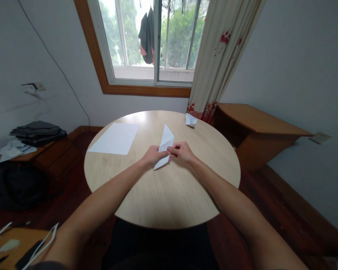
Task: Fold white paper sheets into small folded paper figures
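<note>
A folded sheet of white paper with creases and pointed ends is held over the middle of the table. My left hand grips its left side, thumb laid across the front. On the opposite edge, my right hand pinches the paper between thumb and fingers. The thumbs of both hands nearly meet there. Some fingers are hidden behind the paper. To the left, a flat sheet of white paper lies on the tabletop. A small folded paper piece stands near the far right edge.
The round wooden table fills the space before me. A wooden desk stands at the right, beside a patterned curtain. At left, dark folded cloth lies on a low cabinet, with a black bag below it.
</note>
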Tool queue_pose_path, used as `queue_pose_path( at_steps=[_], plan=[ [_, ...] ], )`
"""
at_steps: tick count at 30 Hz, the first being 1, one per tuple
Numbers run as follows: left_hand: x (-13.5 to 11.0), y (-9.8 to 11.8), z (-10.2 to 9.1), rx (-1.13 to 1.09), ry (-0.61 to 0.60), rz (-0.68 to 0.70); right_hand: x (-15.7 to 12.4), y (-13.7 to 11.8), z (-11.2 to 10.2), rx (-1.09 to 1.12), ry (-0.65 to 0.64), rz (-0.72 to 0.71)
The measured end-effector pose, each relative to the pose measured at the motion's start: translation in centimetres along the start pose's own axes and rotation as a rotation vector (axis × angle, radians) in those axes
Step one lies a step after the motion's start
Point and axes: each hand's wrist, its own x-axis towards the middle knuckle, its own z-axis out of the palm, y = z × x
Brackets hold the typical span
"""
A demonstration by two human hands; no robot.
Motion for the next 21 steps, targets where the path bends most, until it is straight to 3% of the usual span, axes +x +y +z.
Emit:
queue_pose_path(
  at_steps=[4, 8, 21],
  plan=[
    [-0.3, 0.3, 0.1, -0.034, -0.037, -0.022, 0.0, 0.0, 0.0, -0.028, 0.084, -0.010],
    [-0.5, 0.4, 0.3, -0.021, -0.055, -0.045, 0.0, -0.3, -0.4, 0.008, 0.042, 0.004],
    [-0.4, 0.7, 0.1, 0.043, -0.106, -0.157, 0.8, 1.3, -1.4, 0.058, 0.172, 0.017]
  ],
)
